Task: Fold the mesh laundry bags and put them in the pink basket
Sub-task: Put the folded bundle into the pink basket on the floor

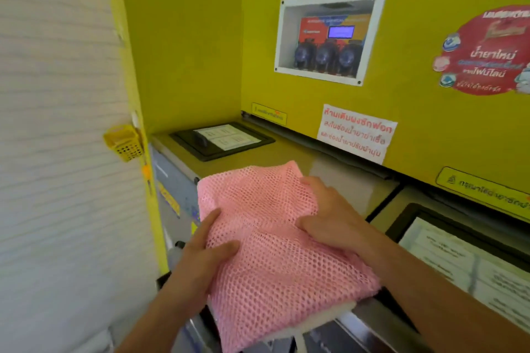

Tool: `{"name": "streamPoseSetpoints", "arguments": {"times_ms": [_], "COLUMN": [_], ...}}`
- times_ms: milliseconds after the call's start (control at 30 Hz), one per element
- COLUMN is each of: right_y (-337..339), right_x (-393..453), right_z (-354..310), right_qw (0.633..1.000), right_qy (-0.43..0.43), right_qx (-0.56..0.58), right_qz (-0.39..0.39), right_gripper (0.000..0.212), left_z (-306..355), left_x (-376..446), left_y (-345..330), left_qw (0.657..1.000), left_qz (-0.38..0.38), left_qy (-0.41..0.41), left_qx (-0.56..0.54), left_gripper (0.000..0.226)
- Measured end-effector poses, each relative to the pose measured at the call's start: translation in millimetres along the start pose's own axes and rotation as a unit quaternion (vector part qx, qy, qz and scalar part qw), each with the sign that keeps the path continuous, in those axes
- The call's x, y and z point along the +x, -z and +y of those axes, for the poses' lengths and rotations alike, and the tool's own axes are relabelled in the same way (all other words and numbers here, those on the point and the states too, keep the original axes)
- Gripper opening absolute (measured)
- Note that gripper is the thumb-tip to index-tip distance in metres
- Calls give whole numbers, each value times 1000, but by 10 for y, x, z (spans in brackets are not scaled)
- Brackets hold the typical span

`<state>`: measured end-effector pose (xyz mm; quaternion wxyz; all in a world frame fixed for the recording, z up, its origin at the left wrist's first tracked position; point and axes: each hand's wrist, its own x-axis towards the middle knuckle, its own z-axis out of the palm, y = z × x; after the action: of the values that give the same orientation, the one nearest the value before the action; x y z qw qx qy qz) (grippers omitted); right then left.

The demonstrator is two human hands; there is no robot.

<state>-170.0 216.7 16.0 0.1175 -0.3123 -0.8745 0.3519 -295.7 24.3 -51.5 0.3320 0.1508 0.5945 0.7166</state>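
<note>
A pink mesh laundry bag point(275, 261) lies folded over the front corner of a washing machine top point(289, 152), hanging toward me. My left hand point(206, 243) grips its left edge, thumb on top and fingers beneath. On the bag's upper right part rests my right hand point(327, 215), pinching the mesh with bent fingers. A bit of white fabric point(329, 315) shows under the bag's lower right edge. No pink basket is in view.
A yellow panel point(415, 112) with a windowed dispenser box point(329, 37) and stickers rises behind the machine. A small yellow perforated basket point(124, 143) hangs on the left post. A black lid with a label point(223, 139) sits at the back; a second machine's lid point(470, 252) is at right.
</note>
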Motion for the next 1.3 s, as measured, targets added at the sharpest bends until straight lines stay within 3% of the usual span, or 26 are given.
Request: {"name": "streamPoseSetpoints", "arguments": {"times_ms": [233,400,533,800,1033,1167,1300], "right_y": [-378,-930,-1496,-3171,-5950,-7246,-8089], "right_x": [-317,-575,-719,-954,-1185,-1400,-1532], "right_z": [-422,-719,-845,-547,228,686,999], "right_qw": [980,939,913,931,937,938,926], "right_qy": [53,93,77,18,-116,-190,-228], "right_qx": [170,284,348,273,204,150,103], "right_qz": [-86,-169,-198,-242,-259,-248,-284], "right_gripper": [63,64,65,65,61,61,60], "left_z": [-88,-39,-136,-957,-2841,-3723,-4489], "left_x": [-777,-1341,-1711,-1923,-1604,-1476,-1477], "left_y": [469,997,1443,2564,4439,5212,5765], "left_qw": [989,974,966,964,941,939,920], "left_qz": [105,174,216,245,215,196,204], "left_qy": [-91,-143,-144,-12,137,219,313], "left_qx": [-42,-30,5,103,224,179,122], "left_gripper": [67,67,65,59,53,42,45]}}
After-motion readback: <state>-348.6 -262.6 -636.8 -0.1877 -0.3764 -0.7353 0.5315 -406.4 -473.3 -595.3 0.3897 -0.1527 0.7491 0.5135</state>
